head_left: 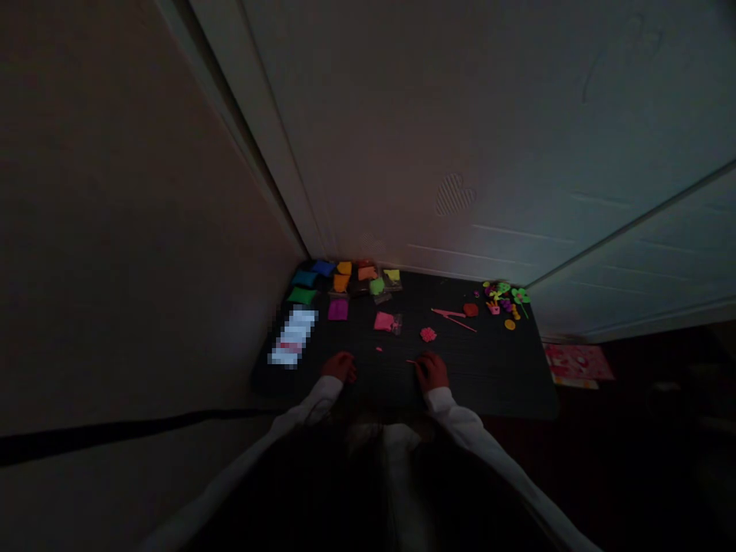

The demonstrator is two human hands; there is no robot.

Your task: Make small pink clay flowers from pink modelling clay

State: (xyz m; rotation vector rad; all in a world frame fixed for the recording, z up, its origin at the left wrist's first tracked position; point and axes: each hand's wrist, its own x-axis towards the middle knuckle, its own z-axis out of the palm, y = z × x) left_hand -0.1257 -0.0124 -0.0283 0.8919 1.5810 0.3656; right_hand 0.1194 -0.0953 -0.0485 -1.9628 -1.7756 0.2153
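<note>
The right hand (432,372) grips a thin pink stick (410,361), its tip pointing left, low over the dark surface (488,364); a light pinch near that tip should steady it best. The left hand (340,368) curls near a small pink piece (379,349); whether it holds anything, I cannot tell. The knobbly pink cluster (428,334) probably dents easily, so keep knuckles clear.

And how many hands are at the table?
2: left hand, beside the blurred white rectangle; right hand, with a thin pink strip at its fingertips.
</note>
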